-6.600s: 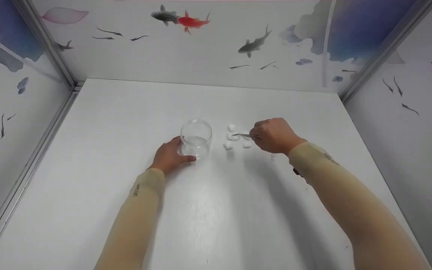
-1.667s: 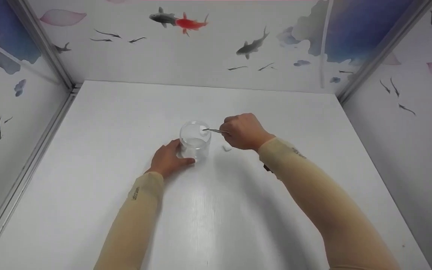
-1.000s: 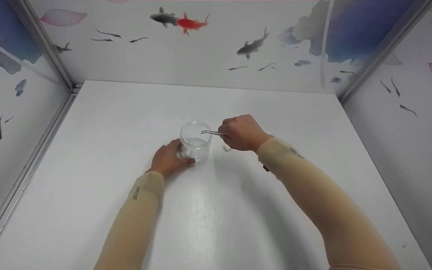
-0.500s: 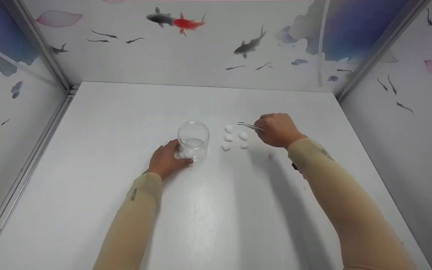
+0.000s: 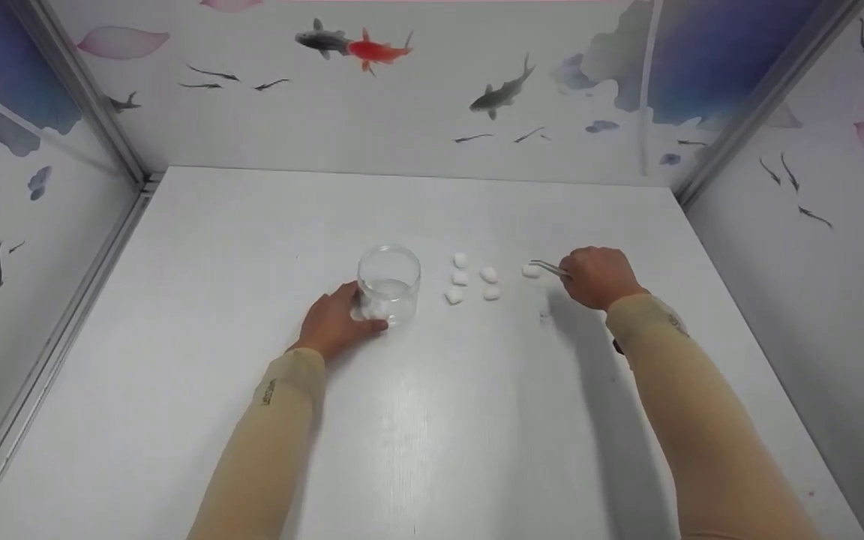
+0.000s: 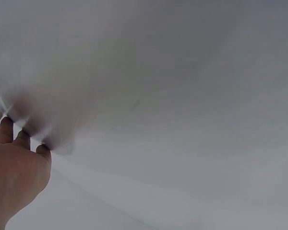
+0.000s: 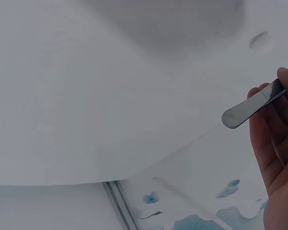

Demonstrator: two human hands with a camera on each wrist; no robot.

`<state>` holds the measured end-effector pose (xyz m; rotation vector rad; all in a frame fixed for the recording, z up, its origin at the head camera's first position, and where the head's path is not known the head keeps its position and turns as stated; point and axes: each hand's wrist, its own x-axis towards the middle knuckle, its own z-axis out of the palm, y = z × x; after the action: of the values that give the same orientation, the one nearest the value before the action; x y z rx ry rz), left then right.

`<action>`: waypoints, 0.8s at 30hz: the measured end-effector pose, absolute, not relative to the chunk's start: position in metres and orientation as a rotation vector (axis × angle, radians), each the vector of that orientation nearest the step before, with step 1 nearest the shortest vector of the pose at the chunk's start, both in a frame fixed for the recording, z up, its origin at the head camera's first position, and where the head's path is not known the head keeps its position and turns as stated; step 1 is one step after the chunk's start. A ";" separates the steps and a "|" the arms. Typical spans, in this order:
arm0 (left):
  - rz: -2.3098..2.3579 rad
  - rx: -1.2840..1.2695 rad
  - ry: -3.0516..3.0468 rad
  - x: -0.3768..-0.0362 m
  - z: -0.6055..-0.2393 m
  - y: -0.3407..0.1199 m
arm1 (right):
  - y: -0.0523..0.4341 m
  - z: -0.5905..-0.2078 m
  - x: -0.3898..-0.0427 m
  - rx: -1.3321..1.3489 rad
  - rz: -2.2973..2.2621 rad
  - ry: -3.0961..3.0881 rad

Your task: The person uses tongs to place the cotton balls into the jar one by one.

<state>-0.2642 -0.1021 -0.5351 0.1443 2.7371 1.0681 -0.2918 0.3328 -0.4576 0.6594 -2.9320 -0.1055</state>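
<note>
In the head view the left hand (image 5: 336, 324) curls around the base of a clear cylindrical glass jar (image 5: 389, 283) standing upright near the middle of the white table (image 5: 252, 225); one white cotton ball (image 5: 373, 306) seems to lie inside at the bottom. The right hand (image 5: 597, 277) pinches thin metal tweezers (image 5: 550, 268), whose tips meet a lone white cotton ball (image 5: 530, 271) lying on the table, apart from a cluster of four more cotton balls (image 5: 472, 278) between it and the jar. Whether the tips have actually closed on the ball is too small to tell. The left wrist view shows only fingertips (image 6: 22, 139) pressed on a blurred surface, probably the glass, above bare table. The right wrist view shows the blunt rear end of the tweezers (image 7: 247, 110) held between curled fingers (image 7: 269, 143); the tips and the ball are out of frame. The risk, as I judge it, is a shallow pinch: soft fluff could slip from the tips on lifting, or drop outside the jar's rim, and a nudge against the jar could shift it if the left hand's hold loosens.
</note>
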 end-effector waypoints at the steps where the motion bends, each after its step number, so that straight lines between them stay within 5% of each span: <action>1: 1.070 0.139 2.736 -0.264 -0.535 -0.102 | 0.334 -0.459 -0.292 0.645 -0.107 -2.951; 24: 1.082 0.176 2.761 -0.264 -0.537 -0.105 | 0.332 -0.480 -0.303 0.574 -0.140 -3.052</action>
<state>-0.2642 -0.1047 -0.5371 0.1762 2.7610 1.0816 -0.3026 0.3317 -0.4803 0.5743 -3.0523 -0.1405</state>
